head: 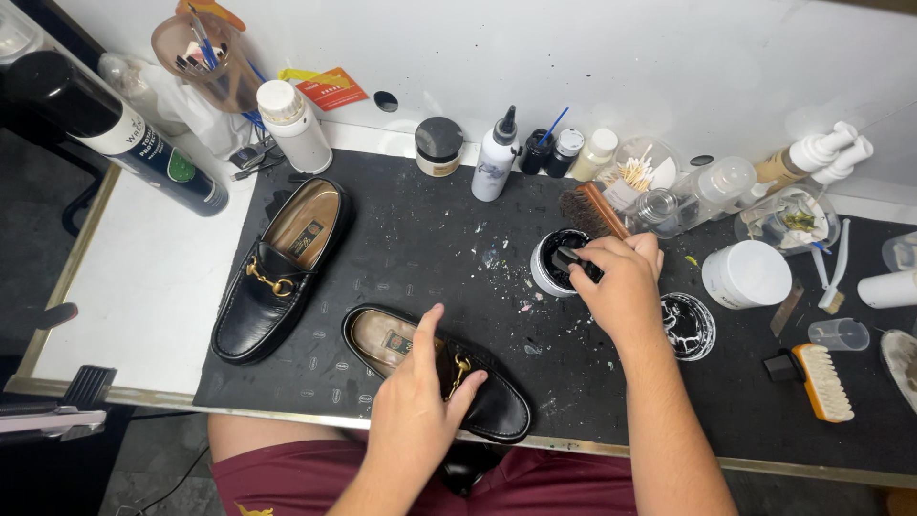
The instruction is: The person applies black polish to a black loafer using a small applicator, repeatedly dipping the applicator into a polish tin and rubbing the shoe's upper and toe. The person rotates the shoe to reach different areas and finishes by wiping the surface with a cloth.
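Observation:
A black loafer with a gold buckle lies near the front edge of the dark mat. My left hand grips it over the middle, thumb up beside the opening. My right hand pinches a small black applicator and dips it into an open round tin of black polish. The tin's lid lies just right of that hand. The second black loafer rests untouched at the mat's left side.
Bottles, jars and a cup of cotton swabs line the back. A wooden brush lies behind the tin. A white tub and a pale-bristled brush are at the right. A tall dark spray can lies at far left.

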